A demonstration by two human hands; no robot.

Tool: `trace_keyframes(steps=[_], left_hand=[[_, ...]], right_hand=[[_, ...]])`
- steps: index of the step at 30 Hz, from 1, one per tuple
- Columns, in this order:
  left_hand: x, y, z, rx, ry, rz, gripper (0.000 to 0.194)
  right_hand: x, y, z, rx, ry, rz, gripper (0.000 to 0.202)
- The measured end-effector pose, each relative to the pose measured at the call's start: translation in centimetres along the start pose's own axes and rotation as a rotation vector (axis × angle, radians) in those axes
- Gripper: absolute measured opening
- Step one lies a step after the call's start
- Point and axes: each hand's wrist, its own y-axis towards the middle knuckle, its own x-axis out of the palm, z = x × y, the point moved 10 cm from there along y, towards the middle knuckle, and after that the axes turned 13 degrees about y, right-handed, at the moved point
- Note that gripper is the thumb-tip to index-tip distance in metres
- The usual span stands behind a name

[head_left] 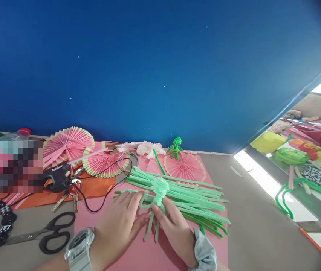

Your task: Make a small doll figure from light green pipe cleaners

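Where our view reaches its far left, a beaded black strand (pixel 6 216) lies beside black-handled scissors (pixel 40 232) on the grey counter (pixel 251 233). Past them we see keys (pixel 75 204) by an orange sheet (pixel 101 186), with pink pleated fans (pixel 68 145) behind. Our left hand (pixel 118 222), a watch (pixel 80 244) on its wrist, has its fingers bent just beside a pale green pipe-cleaner figure (pixel 159 188); we cannot tell whether they grip it. That figure is upright over pink paper (pixel 160 259), before a bundle of green pipe cleaners (pixel 200 199), and our right hand (pixel 174 226) pinches its middle. Behind the bundle, a darker green figure (pixel 175 150) stands at the edge of another pink fan (pixel 185 169), near the blue wall (pixel 160 75). Farther right we find a pale strip (pixel 236 172) on the counter.
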Motion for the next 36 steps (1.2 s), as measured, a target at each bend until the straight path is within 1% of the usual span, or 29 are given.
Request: trace_keyframes(steps=[3, 5, 7, 11, 14, 16, 20, 23, 28, 33, 36], left_hand=[[0.5, 0.1, 0.2, 0.025, 0.020, -0.044, 0.031], [0.6, 0.0, 0.3, 0.030, -0.013, -0.058, 0.027], [0.6, -0.1, 0.4, 0.023, -0.058, -0.060, 0.025], [0.5, -0.3, 0.5, 0.022, -0.134, -0.062, 0.036], [0.6, -0.2, 0.7, 0.046, -0.120, -0.077, 0.040], [0.7, -0.1, 0.9, 0.063, -0.107, -0.094, 0.037], [0.8, -0.2, 1.3, 0.094, -0.116, -0.133, 0.024], [0.9, -0.3, 1.4, 0.100, -0.088, -0.143, 0.020], [1.5, -0.5, 1.7, 0.126, -0.030, -0.169, 0.019], [1.5, -0.5, 1.7, 0.134, 0.003, -0.133, 0.017], [1.6, -0.5, 1.8, 0.155, -0.020, -0.135, 0.016]], right_hand=[[0.0, -0.4, 0.7, 0.050, -0.005, -0.014, 0.024], [-0.5, -0.8, 1.0, 0.060, -0.029, 0.022, 0.026], [-0.7, -1.0, 1.2, 0.060, -0.058, 0.026, 0.027], [-0.1, -1.3, 0.8, 0.009, -0.130, -0.042, 0.031], [0.1, -1.3, 0.5, -0.023, -0.175, -0.067, 0.033], [0.2, -1.3, 0.3, -0.035, -0.191, -0.074, 0.033], [0.4, -1.3, -0.4, -0.077, -0.183, -0.097, 0.034], [0.5, -1.2, -0.5, -0.087, -0.181, -0.116, 0.035], [0.5, -1.2, 0.0, -0.052, -0.190, -0.133, 0.035], [0.6, -1.3, 0.6, 0.005, -0.177, -0.164, 0.035], [0.7, -1.3, 0.8, 0.033, -0.170, -0.188, 0.036]])
